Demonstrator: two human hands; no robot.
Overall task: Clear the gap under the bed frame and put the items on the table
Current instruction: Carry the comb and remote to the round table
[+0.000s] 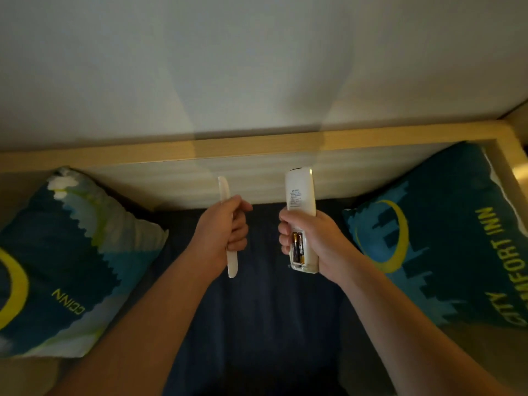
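My left hand (225, 232) grips a white plastic comb (223, 188) upright, its teeth end above the fist and its handle end sticking out below. A white remote control (300, 192) is held upright in my right hand (314, 241), back side facing me, its battery cover off and batteries showing. Both hands are raised side by side over the dark blue bed sheet (263, 310), in front of the wooden bed frame (257, 144) that runs along the white wall.
A blue and green pillow (65, 261) lies at the left. Another blue pillow (445, 238) printed "CITY COMFORT INN" lies at the right. The bed frame's corner (508, 138) is at the upper right. No table is in view.
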